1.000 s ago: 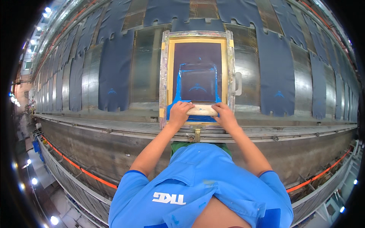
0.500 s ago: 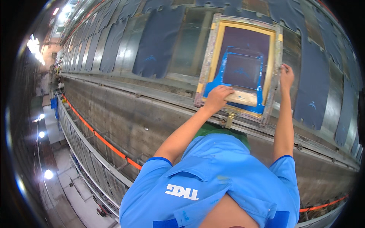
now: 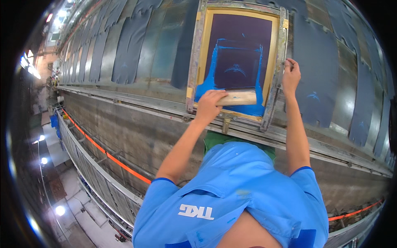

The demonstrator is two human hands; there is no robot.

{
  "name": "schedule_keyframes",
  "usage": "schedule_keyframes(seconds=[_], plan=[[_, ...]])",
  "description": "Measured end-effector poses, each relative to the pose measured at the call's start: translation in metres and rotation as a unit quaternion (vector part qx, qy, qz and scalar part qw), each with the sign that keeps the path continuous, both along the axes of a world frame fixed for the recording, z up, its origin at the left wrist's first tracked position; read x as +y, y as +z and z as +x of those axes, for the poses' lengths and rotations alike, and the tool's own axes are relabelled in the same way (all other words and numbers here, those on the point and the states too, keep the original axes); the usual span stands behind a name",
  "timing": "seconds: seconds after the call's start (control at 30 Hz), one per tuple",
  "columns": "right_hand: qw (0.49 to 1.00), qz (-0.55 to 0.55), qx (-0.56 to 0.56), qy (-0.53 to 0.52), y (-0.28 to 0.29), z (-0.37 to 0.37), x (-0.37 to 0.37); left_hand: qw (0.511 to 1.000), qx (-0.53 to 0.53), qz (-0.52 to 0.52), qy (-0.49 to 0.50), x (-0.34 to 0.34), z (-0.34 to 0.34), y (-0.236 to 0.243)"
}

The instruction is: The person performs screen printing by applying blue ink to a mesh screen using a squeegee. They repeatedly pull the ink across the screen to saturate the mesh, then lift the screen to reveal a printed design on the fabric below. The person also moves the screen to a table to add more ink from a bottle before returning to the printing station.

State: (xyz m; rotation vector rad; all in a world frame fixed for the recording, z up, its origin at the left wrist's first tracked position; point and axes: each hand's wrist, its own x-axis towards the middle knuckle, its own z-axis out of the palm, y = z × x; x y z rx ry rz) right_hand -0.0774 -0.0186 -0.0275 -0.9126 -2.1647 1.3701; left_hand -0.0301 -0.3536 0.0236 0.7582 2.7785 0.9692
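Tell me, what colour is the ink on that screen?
Bright blue, smeared round the dark mesh of the screen and beside the squeegee; the head view shows it.

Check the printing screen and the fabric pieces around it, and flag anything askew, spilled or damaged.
Nothing stands out. Blue ink smears the mesh inside the metal-framed printing screen, under the wooden squeegee the left hand holds. The right hand grips the frame. Dark fabric pieces lie flat.
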Motion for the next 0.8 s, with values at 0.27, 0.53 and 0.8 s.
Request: schedule_keyframes(seconds=[0.27, 0.53, 0.8], plan=[[1.0, -0.015, 0.001, -0.006, 0.001, -0.038, -0.118, 0.999, 0.028, -0.023, -0.01, -0.109, -0.037, -0.001], [0.998, 0.052, 0.016, -0.019, -0.027, -0.05, -0.125, 0.996, -0.036, 0.05, 0.072, -0.158, -0.056, -0.004], [0.992, 0.104, -0.072, -0.016, -0.031, -0.052, -0.129, 0.975, -0.215, -0.026, 0.056, -0.151, -0.126, -0.007]])
